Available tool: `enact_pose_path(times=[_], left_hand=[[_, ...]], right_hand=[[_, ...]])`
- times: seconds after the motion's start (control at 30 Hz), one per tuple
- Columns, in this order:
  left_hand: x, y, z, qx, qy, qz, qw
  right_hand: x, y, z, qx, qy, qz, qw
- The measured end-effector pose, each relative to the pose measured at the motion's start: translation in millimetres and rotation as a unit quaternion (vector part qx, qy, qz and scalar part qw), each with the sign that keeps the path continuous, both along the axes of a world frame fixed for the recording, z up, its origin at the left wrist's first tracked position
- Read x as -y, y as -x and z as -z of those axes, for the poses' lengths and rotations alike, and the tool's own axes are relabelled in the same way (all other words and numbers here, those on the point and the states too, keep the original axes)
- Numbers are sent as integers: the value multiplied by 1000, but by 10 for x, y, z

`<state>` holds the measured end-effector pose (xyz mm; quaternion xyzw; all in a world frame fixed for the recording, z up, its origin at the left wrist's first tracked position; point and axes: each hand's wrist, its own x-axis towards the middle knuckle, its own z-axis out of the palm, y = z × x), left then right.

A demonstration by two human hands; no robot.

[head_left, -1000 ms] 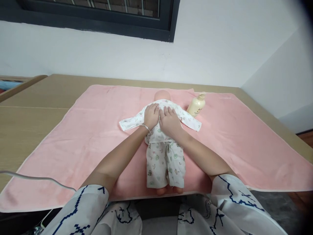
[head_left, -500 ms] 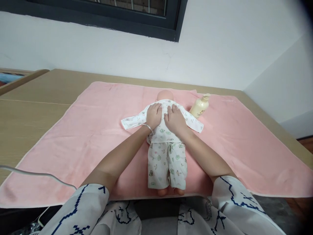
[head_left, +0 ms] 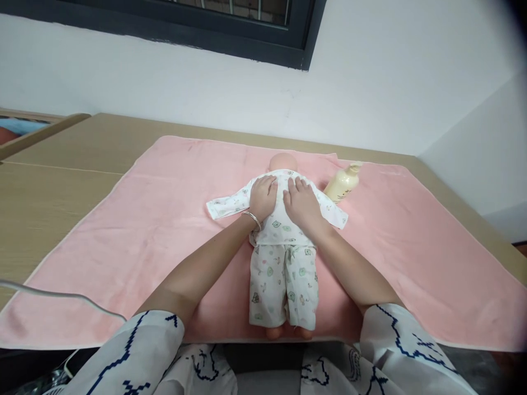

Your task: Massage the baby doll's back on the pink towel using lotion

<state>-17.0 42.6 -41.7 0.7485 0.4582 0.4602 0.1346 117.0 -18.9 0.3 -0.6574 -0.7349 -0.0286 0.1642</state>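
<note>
A baby doll (head_left: 284, 233) in white printed pyjamas lies on a pink towel (head_left: 173, 219), its head pointing away from me and its feet near the front edge. Its sleeves spread out to both sides; no face shows. My left hand (head_left: 263, 197) rests flat on the left side of the doll's upper body, a silver bangle at the wrist. On the right side lies my right hand (head_left: 302, 204), fingers extended and pointing up toward the doll's head. Both hands press on the cloth without gripping it. Beyond the right sleeve is a cream pump bottle (head_left: 342, 184).
The towel covers much of a wooden table (head_left: 61, 181) set against a white wall. A grey cable (head_left: 61, 294) crosses the towel's left front corner. A dark window frame (head_left: 263, 46) is above, and a wooden-edged box or drawer (head_left: 53, 129) sits at far left.
The view has shifted slightly, so everything appears a little lower and to the right. Both hands stay in nearly the same place on the doll.
</note>
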Motion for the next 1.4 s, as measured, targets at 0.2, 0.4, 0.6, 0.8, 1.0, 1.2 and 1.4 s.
enact_pose_path(times=[0.2,0.4,0.6,0.8,1.0,1.2,1.4], left_hand=[[9,5,-6,-8,2,-8,1000],[32,3,-29,-13,12,-7,1000],[9,13,-37,-16,22,-10,1000],[201,-96,-154,-129,5,-28,991],[231,-102,-238,-186,-2,-9,983],[0,35,-206,-171,41,0,984],[301,-121,-302,-264,-3,-9,964]], right_hand=[[-40,-40,-24,-13,27,-111,993],[-146,-126,20,-53,24,1,998],[45,102,52,-2,-4,-40,999],[-214,-205,28,-93,39,-39,994],[-18,-12,-13,-33,19,16,999],[80,68,-25,-33,14,-23,999],[-225,-242,39,-90,27,-65,993]])
